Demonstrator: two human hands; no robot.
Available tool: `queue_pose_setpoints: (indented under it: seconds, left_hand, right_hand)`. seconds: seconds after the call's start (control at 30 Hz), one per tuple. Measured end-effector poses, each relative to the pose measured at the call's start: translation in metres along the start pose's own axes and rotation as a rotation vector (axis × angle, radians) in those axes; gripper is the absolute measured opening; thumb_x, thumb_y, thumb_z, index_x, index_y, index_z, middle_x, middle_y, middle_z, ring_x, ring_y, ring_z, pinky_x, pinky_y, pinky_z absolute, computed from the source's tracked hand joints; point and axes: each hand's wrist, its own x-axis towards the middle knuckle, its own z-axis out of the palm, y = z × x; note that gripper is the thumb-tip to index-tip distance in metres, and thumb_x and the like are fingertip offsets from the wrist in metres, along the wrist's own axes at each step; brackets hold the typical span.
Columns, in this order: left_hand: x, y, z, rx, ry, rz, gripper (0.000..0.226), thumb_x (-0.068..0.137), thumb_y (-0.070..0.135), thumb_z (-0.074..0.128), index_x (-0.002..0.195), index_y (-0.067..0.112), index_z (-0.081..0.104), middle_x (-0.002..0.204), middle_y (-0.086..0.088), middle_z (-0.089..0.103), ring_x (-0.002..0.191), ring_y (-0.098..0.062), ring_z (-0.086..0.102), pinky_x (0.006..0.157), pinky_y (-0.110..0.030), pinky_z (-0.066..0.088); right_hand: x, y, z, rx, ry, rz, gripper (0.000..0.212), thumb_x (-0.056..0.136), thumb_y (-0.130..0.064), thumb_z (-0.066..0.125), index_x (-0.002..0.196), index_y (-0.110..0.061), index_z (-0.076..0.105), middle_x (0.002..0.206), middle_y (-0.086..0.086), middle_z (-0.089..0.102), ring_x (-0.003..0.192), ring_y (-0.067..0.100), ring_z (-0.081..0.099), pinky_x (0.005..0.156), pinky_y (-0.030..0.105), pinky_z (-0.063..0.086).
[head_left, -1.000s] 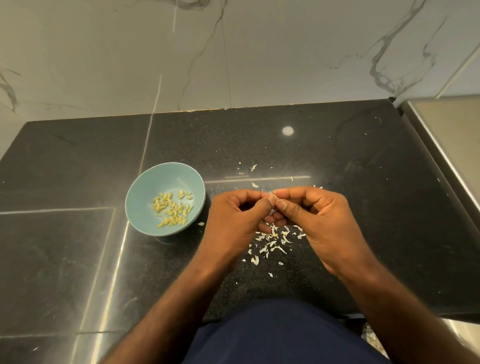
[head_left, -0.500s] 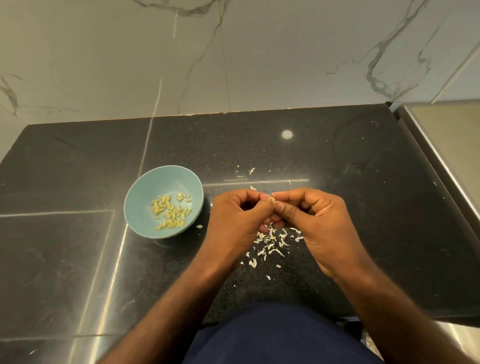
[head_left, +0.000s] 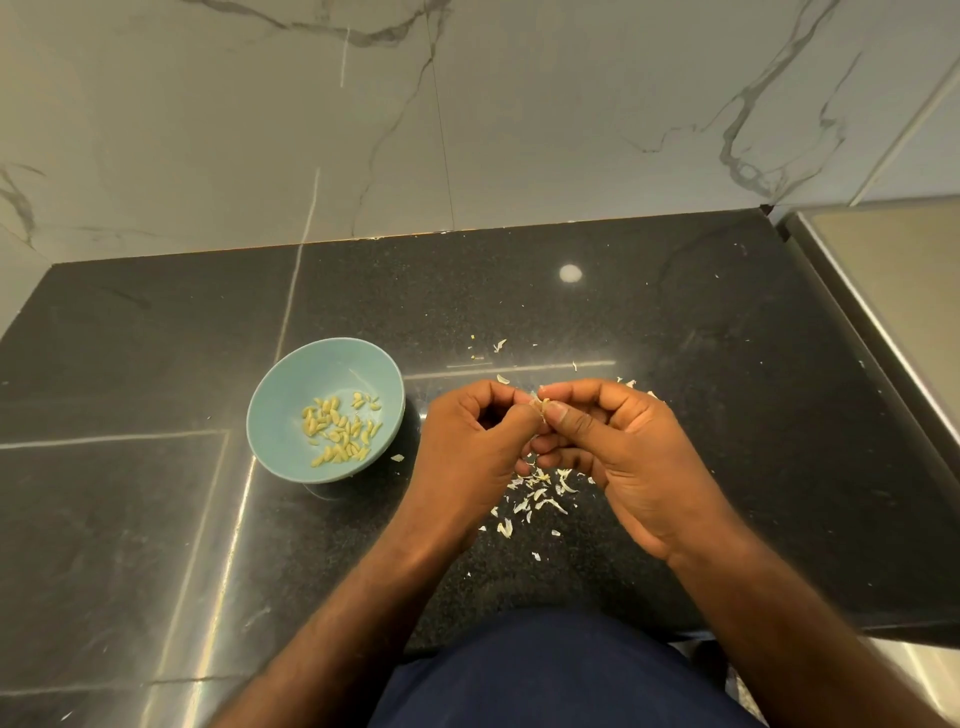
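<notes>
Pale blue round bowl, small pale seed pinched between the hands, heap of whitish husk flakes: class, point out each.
Pale blue round bowl (head_left: 322, 370): head view, bare inner wall.
Small pale seed (head_left: 540, 403): head view, exposed tip.
Whitish husk flakes (head_left: 563, 486): head view, one flake mid-heap.

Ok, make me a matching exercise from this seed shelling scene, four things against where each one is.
Things:
1. seed
2. peeled kernels
3. husk flakes
4. blue bowl

Places:
A. scattered on the black countertop
B. pinched between left hand and right hand
C. inside the blue bowl
D. standing left of both hands

Pairs: 1-B, 2-C, 3-A, 4-D
</notes>
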Motion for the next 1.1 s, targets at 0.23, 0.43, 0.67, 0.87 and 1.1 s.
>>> queue_pose_setpoints:
  seconds: [0.23,0.43,0.67,0.87,1.1]
  left_hand:
    - [0.002,-0.005,-0.002,-0.034,0.090,-0.035,0.011,0.095,0.018,0.062,0.088,0.012,0.067,0.068,0.002,0.066,0.062,-0.014,0.062,0.060,-0.032,0.054]
    - [0.001,-0.002,0.002,-0.038,-0.061,0.007,0.014,0.091,0.018,0.069,0.101,0.009,0.073,0.086,-0.006,0.075,0.071,-0.012,0.067,0.059,-0.024,0.055]
    - [0.001,-0.006,0.000,0.003,-0.105,0.020,0.012,0.092,0.010,0.067,0.101,0.011,0.074,0.084,-0.006,0.075,0.070,-0.013,0.069,0.064,-0.022,0.057]
    - [0.002,-0.006,0.000,0.022,-0.086,0.022,0.009,0.092,0.011,0.067,0.097,0.009,0.074,0.080,-0.005,0.075,0.068,-0.014,0.070,0.062,-0.022,0.056]
    - [0.001,-0.008,0.002,0.078,-0.026,0.040,0.005,0.089,0.009,0.070,0.087,0.011,0.074,0.072,-0.006,0.073,0.062,-0.013,0.068,0.058,-0.021,0.055]
  right_hand:
    - [0.001,0.001,-0.005,-0.097,0.112,-0.147,0.015,0.082,-0.013,0.069,0.097,-0.008,0.069,0.081,0.008,0.072,0.077,0.022,0.069,0.068,0.030,0.058]
    - [0.001,0.003,-0.009,-0.370,0.122,-0.215,0.010,0.089,-0.009,0.071,0.098,-0.014,0.073,0.085,0.005,0.075,0.080,0.023,0.072,0.076,0.039,0.060]
    - [-0.003,0.001,-0.008,-0.497,0.169,-0.265,0.012,0.086,-0.012,0.074,0.093,-0.022,0.074,0.085,-0.003,0.075,0.080,0.015,0.072,0.078,0.036,0.061]
    - [-0.005,0.000,-0.005,-0.551,0.152,-0.291,0.013,0.087,-0.014,0.073,0.093,-0.025,0.073,0.087,-0.008,0.074,0.083,0.012,0.072,0.078,0.032,0.061]
    - [-0.008,0.003,-0.002,-0.774,0.139,-0.538,0.016,0.087,-0.006,0.074,0.099,-0.017,0.074,0.090,-0.015,0.072,0.087,0.001,0.069,0.076,0.011,0.052]
